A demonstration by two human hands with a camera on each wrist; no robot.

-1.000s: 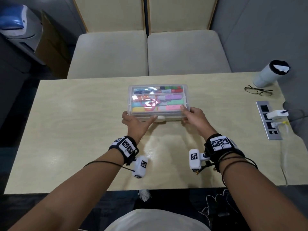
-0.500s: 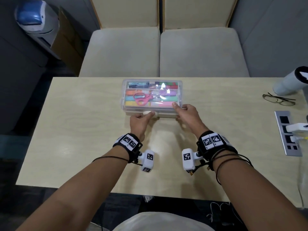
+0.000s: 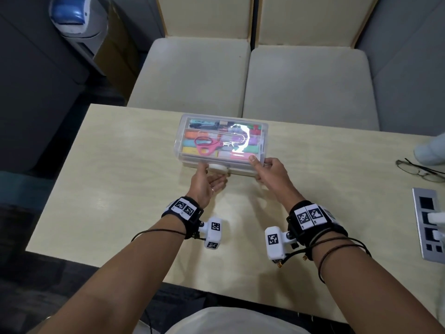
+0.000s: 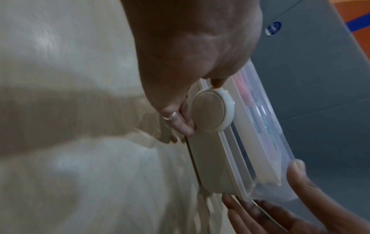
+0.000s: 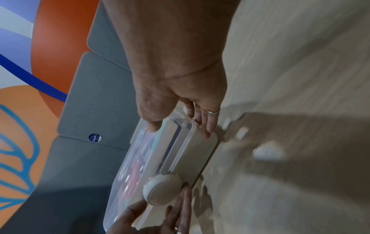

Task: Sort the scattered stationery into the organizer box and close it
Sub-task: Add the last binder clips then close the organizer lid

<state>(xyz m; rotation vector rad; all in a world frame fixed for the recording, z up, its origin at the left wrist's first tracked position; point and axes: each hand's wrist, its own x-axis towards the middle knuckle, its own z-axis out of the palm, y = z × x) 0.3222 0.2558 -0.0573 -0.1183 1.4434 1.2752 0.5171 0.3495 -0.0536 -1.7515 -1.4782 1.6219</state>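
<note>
The clear organizer box [image 3: 220, 138] lies on the table with its lid down; pink scissors [image 3: 207, 145] and coloured markers show through it. A round white latch knob [image 3: 218, 168] sits on its near side. My left hand [image 3: 213, 174] holds that knob [image 4: 212, 110] between the thumb above and the fingers below, palm turned up. My right hand [image 3: 256, 167] grips the box's near right corner [image 5: 160, 142], thumb on the lid and fingers under the base.
The pale wooden table [image 3: 120, 177] carries a pair of glasses [image 3: 419, 169], a white tumbler [image 3: 431, 150] and a grey power strip [image 3: 428, 220] at the right. Two cushioned seats [image 3: 192, 73] stand beyond the far edge.
My left hand has rolled at the wrist around the latch knob, from back-up to palm-up. My right hand has stayed on the box's corner. The head view has shifted.
</note>
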